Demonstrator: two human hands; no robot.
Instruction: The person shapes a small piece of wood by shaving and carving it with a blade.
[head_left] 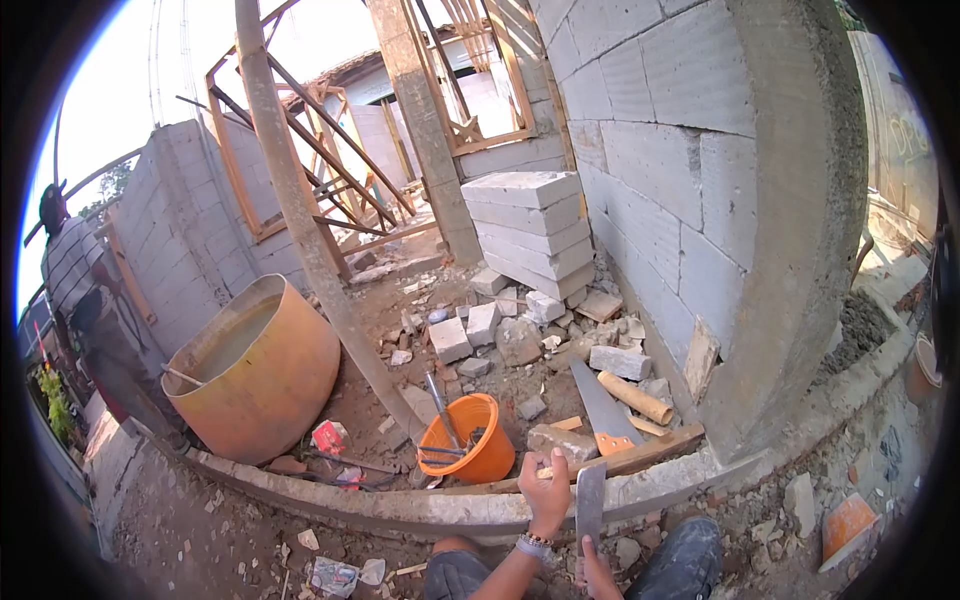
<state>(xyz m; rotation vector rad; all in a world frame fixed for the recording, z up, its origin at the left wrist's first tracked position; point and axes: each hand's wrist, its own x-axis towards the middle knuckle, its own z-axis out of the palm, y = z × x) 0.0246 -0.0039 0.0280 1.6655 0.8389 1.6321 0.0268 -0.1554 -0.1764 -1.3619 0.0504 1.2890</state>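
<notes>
My left hand (pixel 545 498), with bracelets at the wrist, is closed around a small piece of wood (pixel 545 473), mostly hidden by the fingers. Just right of and below it, my right hand (pixel 597 575) grips a broad, flat machete (pixel 590 505) from below, its grey blade pointing up and its handle hidden in the hand. Hand and blade stand close to the left fist; whether the blade touches the wood I cannot tell. Behind the hands, an orange bucket (pixel 490 455) holds tools, and a handsaw (pixel 603 410) lies with its orange handle toward me.
A low concrete ledge (pixel 400 508) crosses in front of my knees. Rubble and a stack of light blocks (pixel 525 225) lie beyond it. A leaning pole (pixel 310 230) stands near a large round tub (pixel 250 375). A person (pixel 90 300) stands at far left. A block wall (pixel 660 150) rises right.
</notes>
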